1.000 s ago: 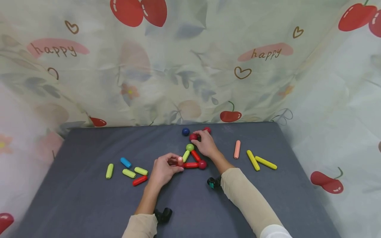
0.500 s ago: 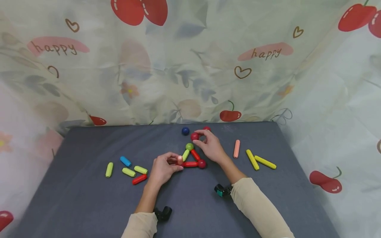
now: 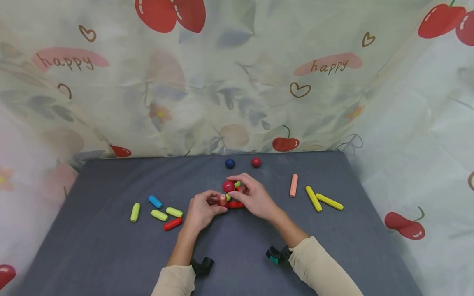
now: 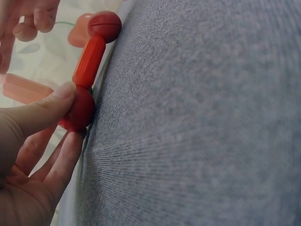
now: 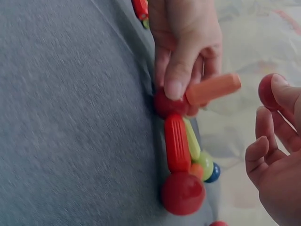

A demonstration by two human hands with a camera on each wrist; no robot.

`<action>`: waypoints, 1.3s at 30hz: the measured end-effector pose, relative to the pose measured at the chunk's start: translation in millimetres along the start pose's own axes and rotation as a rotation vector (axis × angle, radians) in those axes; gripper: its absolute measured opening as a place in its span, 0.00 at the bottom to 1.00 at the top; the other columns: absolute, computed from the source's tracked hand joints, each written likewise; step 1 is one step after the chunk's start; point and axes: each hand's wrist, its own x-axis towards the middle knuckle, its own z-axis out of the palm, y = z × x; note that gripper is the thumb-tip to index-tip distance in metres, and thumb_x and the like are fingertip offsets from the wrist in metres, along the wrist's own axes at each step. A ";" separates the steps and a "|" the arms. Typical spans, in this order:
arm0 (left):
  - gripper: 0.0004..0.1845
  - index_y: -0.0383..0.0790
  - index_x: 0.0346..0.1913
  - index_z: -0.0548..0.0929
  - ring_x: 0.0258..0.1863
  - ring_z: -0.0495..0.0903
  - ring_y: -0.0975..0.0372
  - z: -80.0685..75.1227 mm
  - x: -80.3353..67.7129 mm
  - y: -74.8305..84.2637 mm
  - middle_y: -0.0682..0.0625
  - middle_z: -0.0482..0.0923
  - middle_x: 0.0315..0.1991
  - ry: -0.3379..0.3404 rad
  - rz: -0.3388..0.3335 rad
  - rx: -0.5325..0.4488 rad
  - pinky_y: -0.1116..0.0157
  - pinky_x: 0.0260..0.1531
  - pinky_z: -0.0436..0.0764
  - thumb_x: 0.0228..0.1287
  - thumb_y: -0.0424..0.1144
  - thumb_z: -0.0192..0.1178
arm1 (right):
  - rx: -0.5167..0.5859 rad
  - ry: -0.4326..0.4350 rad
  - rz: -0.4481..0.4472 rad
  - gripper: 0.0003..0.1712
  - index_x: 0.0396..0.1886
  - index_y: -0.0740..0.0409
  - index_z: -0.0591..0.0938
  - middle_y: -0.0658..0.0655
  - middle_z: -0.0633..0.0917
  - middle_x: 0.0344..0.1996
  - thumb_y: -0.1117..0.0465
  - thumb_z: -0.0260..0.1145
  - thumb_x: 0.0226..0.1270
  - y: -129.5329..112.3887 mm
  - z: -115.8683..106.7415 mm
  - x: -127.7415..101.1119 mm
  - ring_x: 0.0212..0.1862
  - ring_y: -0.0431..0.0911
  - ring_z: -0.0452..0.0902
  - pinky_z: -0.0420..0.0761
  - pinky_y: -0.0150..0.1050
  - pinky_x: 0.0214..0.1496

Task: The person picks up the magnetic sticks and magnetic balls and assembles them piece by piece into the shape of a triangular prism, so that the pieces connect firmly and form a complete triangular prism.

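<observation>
My left hand (image 3: 203, 210) pinches a red ball (image 4: 81, 111) at one corner of a triangle built from balls and rods lying on the table. From that ball a salmon-pink rod (image 5: 214, 89) sticks upward. A red rod (image 5: 177, 143) joins it to another red ball (image 5: 183, 193), and a light green rod (image 5: 192, 141) runs to a green ball (image 5: 205, 165). With thumb and fingertips, my right hand (image 3: 256, 198) holds a separate red ball (image 3: 228, 186) over the triangle, close to the upright rod's free end. In the head view this hand hides part of the triangle.
A blue ball (image 3: 230, 163) and a red ball (image 3: 256, 162) lie at the back. To the right are a salmon rod (image 3: 293, 185) and two yellow rods (image 3: 313, 199). Several short rods, including a blue one (image 3: 155, 202) and a red one (image 3: 173, 224), lie left.
My right hand has lifted the red ball from the back of the table and brought it forward and left, toward the upright rod. My left hand has stayed in place.
</observation>
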 end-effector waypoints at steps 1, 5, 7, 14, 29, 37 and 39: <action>0.20 0.49 0.45 0.89 0.42 0.89 0.60 0.1 0.0 -0.1 0.52 0.91 0.40 0.001 0.004 -0.005 0.57 0.46 0.86 0.48 0.40 0.82 | -0.002 -0.007 -0.010 0.23 0.64 0.45 0.81 0.47 0.81 0.46 0.55 0.70 0.70 -1.5 1.4 -1.3 0.32 0.42 0.76 0.77 0.32 0.32; 0.20 0.49 0.46 0.88 0.42 0.90 0.59 0.1 -0.2 -0.1 0.51 0.91 0.41 0.002 0.008 -0.027 0.57 0.46 0.87 0.48 0.39 0.82 | -0.011 -0.037 -0.040 0.23 0.64 0.45 0.80 0.48 0.81 0.49 0.56 0.69 0.71 -5.1 7.0 -4.2 0.34 0.45 0.77 0.78 0.32 0.34; 0.20 0.48 0.46 0.88 0.42 0.90 0.60 0.0 -0.2 -0.5 0.51 0.91 0.41 0.002 0.010 -0.024 0.57 0.46 0.87 0.49 0.39 0.81 | -0.020 -0.057 -0.047 0.24 0.65 0.46 0.80 0.49 0.81 0.49 0.56 0.69 0.71 -4.2 10.3 -4.4 0.34 0.46 0.77 0.79 0.32 0.34; 0.20 0.49 0.46 0.88 0.42 0.90 0.61 0.1 -0.4 -1.9 0.52 0.91 0.40 -0.004 0.009 -0.016 0.56 0.47 0.87 0.49 0.39 0.81 | -0.007 -0.114 -0.009 0.26 0.68 0.43 0.77 0.49 0.80 0.50 0.54 0.68 0.73 -0.4 12.0 -4.7 0.36 0.49 0.79 0.79 0.32 0.36; 0.22 0.41 0.56 0.85 0.51 0.88 0.54 0.2 6.9 -5.5 0.44 0.87 0.52 -0.091 0.057 -0.084 0.57 0.54 0.86 0.57 0.30 0.75 | -0.315 -0.126 0.125 0.27 0.70 0.52 0.77 0.55 0.79 0.64 0.70 0.56 0.75 57.1 -12.5 1.5 0.67 0.51 0.75 0.74 0.53 0.72; 0.21 0.43 0.56 0.83 0.45 0.87 0.57 0.6 -2.1 1.7 0.48 0.87 0.49 0.073 0.038 -0.034 0.59 0.47 0.86 0.60 0.38 0.74 | -0.405 -0.076 0.117 0.23 0.65 0.50 0.80 0.50 0.82 0.55 0.60 0.67 0.73 64.6 -21.8 -19.7 0.51 0.44 0.78 0.80 0.43 0.56; 0.21 0.43 0.54 0.83 0.41 0.85 0.59 1.4 -5.7 3.2 0.49 0.86 0.45 0.031 0.028 -0.015 0.61 0.43 0.85 0.60 0.43 0.75 | -0.404 -0.053 0.146 0.22 0.63 0.49 0.81 0.49 0.82 0.52 0.57 0.69 0.71 64.5 -24.3 -25.8 0.44 0.42 0.76 0.79 0.39 0.49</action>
